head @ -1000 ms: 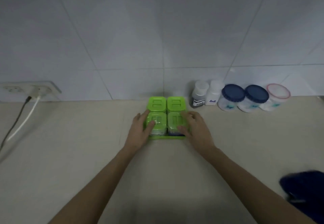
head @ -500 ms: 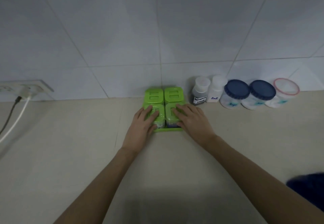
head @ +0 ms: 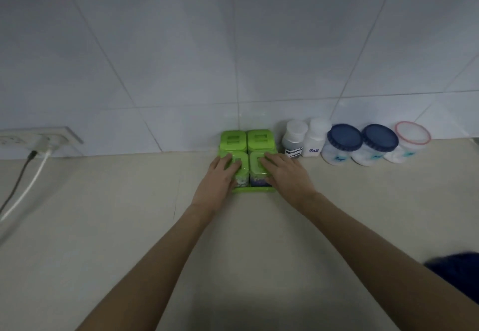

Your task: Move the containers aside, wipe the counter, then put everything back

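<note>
Four lime-green flip-lid spice jars (head: 247,149) in matching tray, against tiled wall (head: 233,45). Left hand (head: 220,177) and right hand (head: 285,175) flat, fingers spread on front lids, gripping nothing.

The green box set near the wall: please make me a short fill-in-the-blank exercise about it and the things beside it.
1. The green box set holds ____ boxes with green lids.
2. The left hand and the right hand both rest on the ____ row of boxes.
3. Two jars beside the small bottles have dark ____ lids.
4. A socket with two cables sits on the wall to the ____ of the set.

Missing words: four; front; blue; left
</note>
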`<state>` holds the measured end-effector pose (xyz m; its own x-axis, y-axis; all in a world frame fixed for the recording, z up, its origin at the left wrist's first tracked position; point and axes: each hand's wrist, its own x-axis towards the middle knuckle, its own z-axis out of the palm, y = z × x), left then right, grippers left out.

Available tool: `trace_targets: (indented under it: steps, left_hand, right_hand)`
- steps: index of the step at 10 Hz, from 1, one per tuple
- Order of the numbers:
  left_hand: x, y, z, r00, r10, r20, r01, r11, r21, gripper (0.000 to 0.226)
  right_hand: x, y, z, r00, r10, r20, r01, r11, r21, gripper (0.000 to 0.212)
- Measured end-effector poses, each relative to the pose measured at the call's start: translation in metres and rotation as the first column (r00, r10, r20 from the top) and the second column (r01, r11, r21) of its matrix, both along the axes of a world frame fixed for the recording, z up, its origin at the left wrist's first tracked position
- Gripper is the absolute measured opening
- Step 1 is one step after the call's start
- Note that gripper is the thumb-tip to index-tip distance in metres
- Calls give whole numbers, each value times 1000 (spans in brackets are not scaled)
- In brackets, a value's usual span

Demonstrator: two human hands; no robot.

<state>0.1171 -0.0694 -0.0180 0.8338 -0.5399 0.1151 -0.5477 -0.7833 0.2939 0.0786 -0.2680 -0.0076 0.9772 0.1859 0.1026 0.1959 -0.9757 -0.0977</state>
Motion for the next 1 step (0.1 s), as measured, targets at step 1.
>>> trace_targets:
  steps: [1]
  left_hand:
    - [-16, 4, 3, 999, 41, 29, -41, 999, 17, 52]
  right_hand:
    - [-18, -6, 8, 1000, 2, 2, -2, 996, 85, 56]
